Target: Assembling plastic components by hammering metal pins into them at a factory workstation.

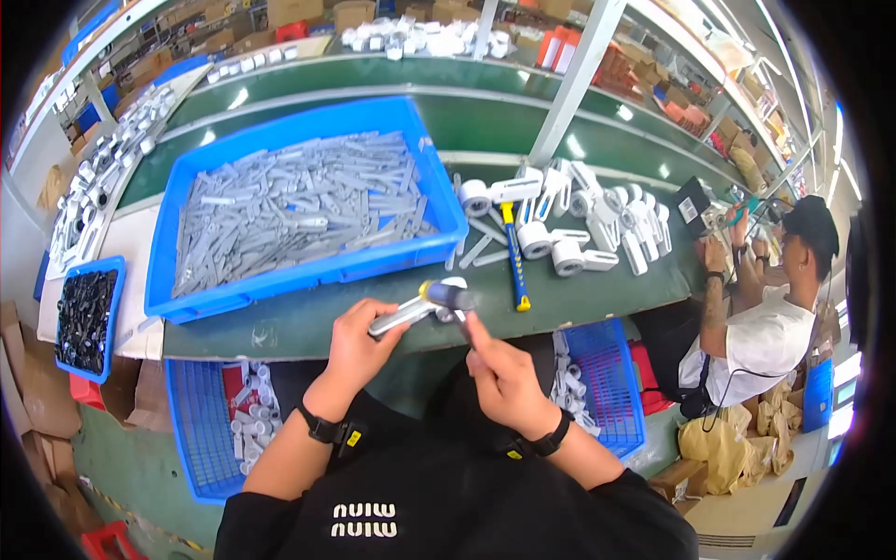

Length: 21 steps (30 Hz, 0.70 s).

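My left hand (359, 341) is closed on the grey arm of a white plastic part with a round end (394, 319), held just above the table's front edge. In my closed right hand (509, 381) is a small mallet (448, 296) with a yellow face and a dark head, slightly blurred. The mallet head lies over the part's round end and hides some of it. Beyond my hands, a hammer with a blue and yellow handle (516, 261) lies on the green table (392, 280). To its right is a pile of white ring-ended parts (569, 254).
A large blue tray (308, 277) of flat grey strips fills the table's left. A small blue tray (119, 303) holds black pieces. Blue baskets (201, 457) of white parts stand below the table edge. At the right sits a co-worker (761, 336). A metal post (579, 79) rises behind the table.
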Available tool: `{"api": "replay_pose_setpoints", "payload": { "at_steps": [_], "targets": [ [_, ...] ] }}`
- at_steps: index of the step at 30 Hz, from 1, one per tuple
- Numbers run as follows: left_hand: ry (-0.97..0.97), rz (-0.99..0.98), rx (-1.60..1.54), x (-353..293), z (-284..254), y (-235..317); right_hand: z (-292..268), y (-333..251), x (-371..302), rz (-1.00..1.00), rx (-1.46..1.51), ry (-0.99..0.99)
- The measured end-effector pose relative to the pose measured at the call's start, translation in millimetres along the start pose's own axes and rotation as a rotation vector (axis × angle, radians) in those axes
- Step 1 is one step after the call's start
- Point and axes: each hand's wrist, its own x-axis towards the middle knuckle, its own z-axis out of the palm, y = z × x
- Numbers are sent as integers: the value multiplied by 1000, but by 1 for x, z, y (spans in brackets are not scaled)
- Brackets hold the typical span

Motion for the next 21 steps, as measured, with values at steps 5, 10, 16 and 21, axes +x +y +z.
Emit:
{"api": "replay_pose_setpoints", "payload": {
  "at_steps": [5, 10, 16, 21],
  "targets": [
    [28, -109, -99, -5, 7, -14, 11, 20, 5, -2, -221, -143],
    [1, -45, -75, -2, 6, -15, 19, 10, 3, -132, 45, 138],
    [-18, -78, -72, -5, 7, -15, 16, 2, 0, 20, 0, -88],
    [-18, -74, -90, -7, 7, -12, 17, 25, 1, 36, -159, -111]
  ]
}}
